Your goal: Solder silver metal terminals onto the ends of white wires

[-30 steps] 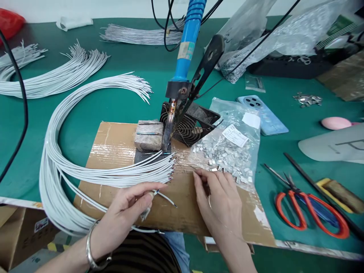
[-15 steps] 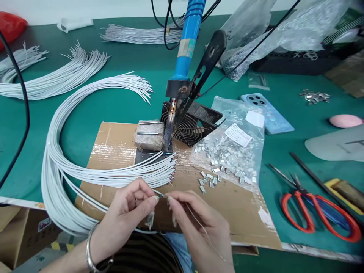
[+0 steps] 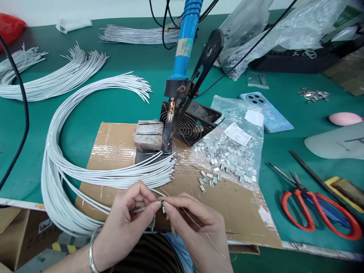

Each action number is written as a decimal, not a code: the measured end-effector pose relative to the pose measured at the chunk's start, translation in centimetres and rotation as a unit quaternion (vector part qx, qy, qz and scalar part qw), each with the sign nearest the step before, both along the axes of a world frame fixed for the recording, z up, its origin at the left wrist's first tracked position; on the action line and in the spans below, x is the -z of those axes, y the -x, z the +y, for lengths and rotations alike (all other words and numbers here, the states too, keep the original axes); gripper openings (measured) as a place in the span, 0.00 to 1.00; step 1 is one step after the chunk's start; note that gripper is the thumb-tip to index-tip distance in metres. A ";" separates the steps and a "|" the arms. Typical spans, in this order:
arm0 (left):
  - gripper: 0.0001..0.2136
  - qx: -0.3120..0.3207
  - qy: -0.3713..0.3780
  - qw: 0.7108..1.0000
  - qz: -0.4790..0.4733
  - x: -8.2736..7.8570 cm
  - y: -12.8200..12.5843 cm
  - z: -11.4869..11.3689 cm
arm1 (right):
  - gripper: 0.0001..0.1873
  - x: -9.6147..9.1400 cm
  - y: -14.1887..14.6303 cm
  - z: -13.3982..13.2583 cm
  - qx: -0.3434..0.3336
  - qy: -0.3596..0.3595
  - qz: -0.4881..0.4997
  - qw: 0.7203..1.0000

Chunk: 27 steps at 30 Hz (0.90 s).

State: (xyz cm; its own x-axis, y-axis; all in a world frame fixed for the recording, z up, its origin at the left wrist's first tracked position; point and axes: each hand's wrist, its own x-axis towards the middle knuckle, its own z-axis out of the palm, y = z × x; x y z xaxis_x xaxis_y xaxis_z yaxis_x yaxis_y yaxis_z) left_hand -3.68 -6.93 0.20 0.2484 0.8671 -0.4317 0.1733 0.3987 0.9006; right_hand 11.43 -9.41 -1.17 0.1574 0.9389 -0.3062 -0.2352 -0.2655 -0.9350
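My left hand (image 3: pixel 129 220) pinches the end of a thin white wire (image 3: pixel 142 209) near the front edge of the cardboard sheet (image 3: pixel 244 212). My right hand (image 3: pixel 193 222) meets it fingertip to fingertip, pinching a tiny metal piece (image 3: pixel 163 206) at the wire's tip; a thin strand of solder wire (image 3: pixel 199 227) runs over that hand. The curved bundle of white wires (image 3: pixel 57 167) ends just above my hands. Loose small metal clips (image 3: pixel 209 180) lie on the cardboard to the right.
A blue-handled soldering iron (image 3: pixel 182 49) stands in its holder over a brown sponge block (image 3: pixel 149 134) and a small black fan (image 3: pixel 190 125). A clear bag of metal clips (image 3: pixel 236 144), a blue phone (image 3: pixel 269 112) and red scissors (image 3: pixel 318 212) lie right. More wire bundles (image 3: pixel 57 76) lie left.
My right hand left the clips by the bag and came to the left hand's wire end. Both hands now pinch together slightly lower, near the cardboard's front edge.
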 end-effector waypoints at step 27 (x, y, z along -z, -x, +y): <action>0.11 -0.094 0.004 0.992 -0.079 0.3 -0.6 0.1 | 0.12 1.0 1.9 -0.9 0.092 -0.141 -0.142 0.975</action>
State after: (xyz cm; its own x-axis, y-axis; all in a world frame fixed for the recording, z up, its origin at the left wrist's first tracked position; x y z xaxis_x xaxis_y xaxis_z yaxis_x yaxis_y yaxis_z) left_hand -3.11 -6.78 -0.06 0.1481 0.9012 -0.4073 -0.0473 0.4178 0.9073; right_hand 9.52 -10.30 -2.13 0.3728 0.9270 0.0414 0.0246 0.0348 -0.9991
